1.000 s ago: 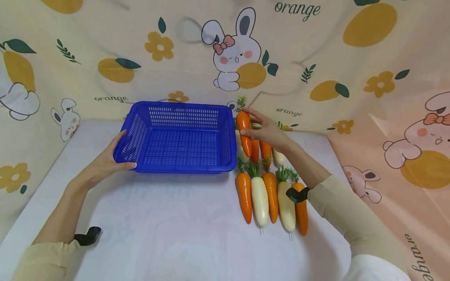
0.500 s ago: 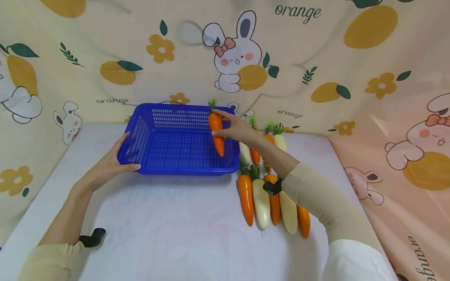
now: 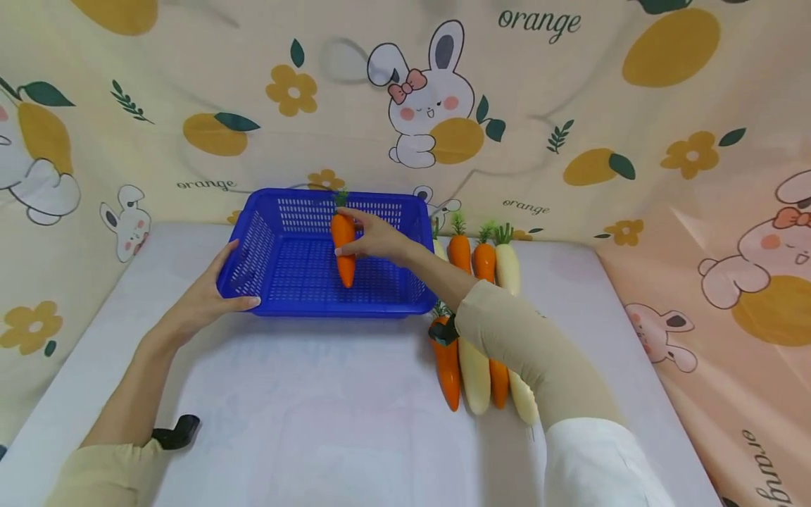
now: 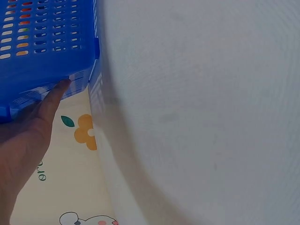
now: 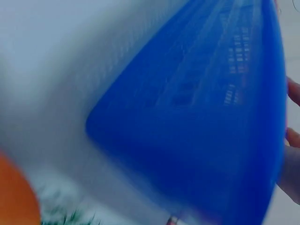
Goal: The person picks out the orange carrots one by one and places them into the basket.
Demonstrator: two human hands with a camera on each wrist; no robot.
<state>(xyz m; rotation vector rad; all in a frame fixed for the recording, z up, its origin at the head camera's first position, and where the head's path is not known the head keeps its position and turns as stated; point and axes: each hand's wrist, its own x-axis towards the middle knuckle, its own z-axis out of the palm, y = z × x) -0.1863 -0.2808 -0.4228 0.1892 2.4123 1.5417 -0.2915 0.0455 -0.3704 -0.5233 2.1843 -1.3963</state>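
Observation:
A blue slotted plastic basket (image 3: 329, 310) stands at the back of the table. My left hand (image 3: 205, 292) holds its left end, thumb at the front corner and fingers along the outer side wall; the left wrist view shows those fingers (image 4: 54, 98) against the basket's wall (image 4: 47, 65). Over the inside of the basket, my right hand (image 3: 380, 239) pinches a glossy orange carrot (image 3: 346, 271) between thumb and fingers, leafy top up and tip down. In the blurred right wrist view, the basket wall (image 5: 154, 140) hides most of the right hand (image 5: 290, 168).
Right of the basket, carrots and white radishes lie in two rows. The back row has carrots (image 3: 459, 246) and a white radish (image 3: 509, 264). In front, carrots (image 3: 448, 377) alternate with white radishes (image 3: 474, 373), partly under my right sleeve (image 3: 526, 338). A printed cloth (image 3: 342, 141) hangs behind.
My right hand has carried the carrot left, from above the back row across the basket's right rim to over its middle. The left hand keeps its hold on the basket.

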